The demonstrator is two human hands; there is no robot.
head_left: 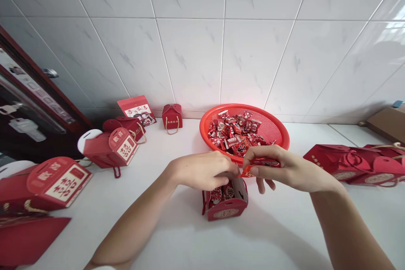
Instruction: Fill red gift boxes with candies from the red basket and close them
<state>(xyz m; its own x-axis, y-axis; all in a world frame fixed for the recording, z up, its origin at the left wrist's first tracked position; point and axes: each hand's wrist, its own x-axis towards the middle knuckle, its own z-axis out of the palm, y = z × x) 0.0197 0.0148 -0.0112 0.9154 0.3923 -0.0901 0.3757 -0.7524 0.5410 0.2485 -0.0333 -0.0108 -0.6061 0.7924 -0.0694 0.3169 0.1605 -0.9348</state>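
A small red box stands open on the white surface, with red wrapped candies inside. Over its back left part is my left hand, its fingers bent and closed, their tips by the box opening; what they hold is hidden. My right hand is just right of it, pinching red wrapped candies between thumb and fingers above the box's right back edge. Behind both hands sits a red plastic basket holding several red candies.
Several red gift boxes line the left side, and a small one stands near the tiled wall. More red boxes and a cardboard box are at the right. A dark door borders the far left.
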